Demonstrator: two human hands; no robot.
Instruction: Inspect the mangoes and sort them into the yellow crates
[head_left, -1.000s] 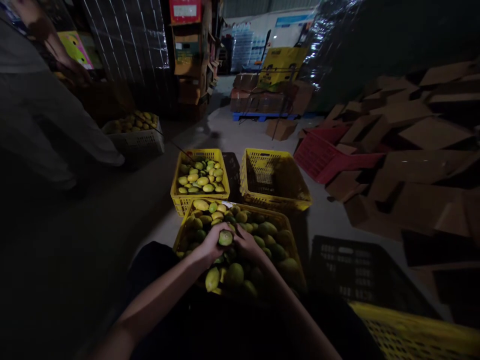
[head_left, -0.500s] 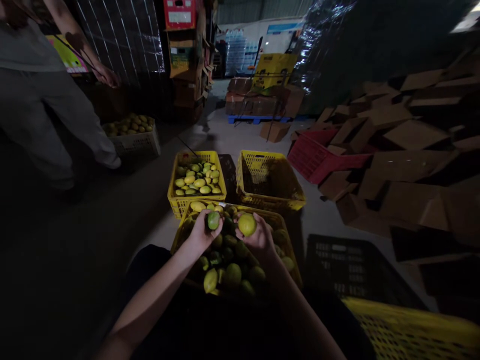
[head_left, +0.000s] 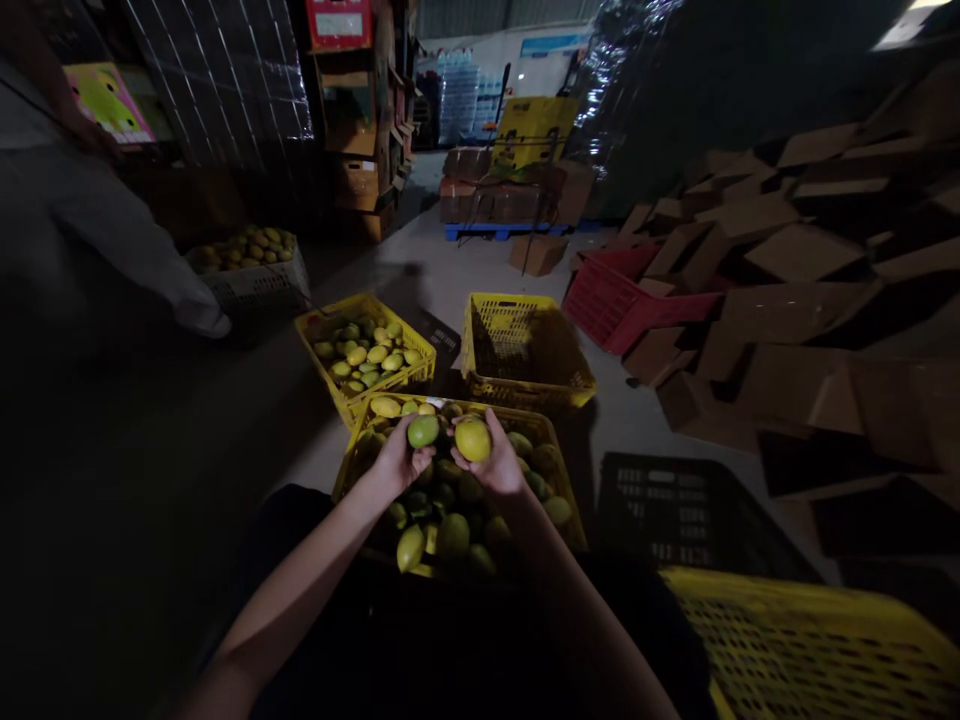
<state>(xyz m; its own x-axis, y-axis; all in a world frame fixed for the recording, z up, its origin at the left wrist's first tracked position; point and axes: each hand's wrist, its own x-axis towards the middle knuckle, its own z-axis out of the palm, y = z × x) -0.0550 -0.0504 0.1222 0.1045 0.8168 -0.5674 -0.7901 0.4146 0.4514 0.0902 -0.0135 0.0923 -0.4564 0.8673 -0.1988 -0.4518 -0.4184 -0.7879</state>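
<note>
Above a yellow crate (head_left: 566,480) of green and yellow fruit, my left hand (head_left: 396,462) holds a green fruit (head_left: 424,431). My right hand (head_left: 499,465) is closed around a yellow fruit (head_left: 473,439), just right of the green one. The two fruits are close together but apart. Behind, to the left, a second yellow crate (head_left: 412,380) stands at an angle with yellow-green fruit inside. A third yellow crate (head_left: 525,385) behind to the right shows no fruit in its visible part.
A person's grey-trousered leg (head_left: 142,240) stands at the left near a white crate (head_left: 259,285) of fruit. At right lie a red crate (head_left: 615,305), a black crate (head_left: 667,510), piled cardboard (head_left: 802,330) and a yellow crate (head_left: 817,630).
The left rear crate of fruit has turned and shifted left, away from the crate beside it. Both hands still hold their fruits, tilted slightly differently. The view has shifted a little, and the person's arm has moved.
</note>
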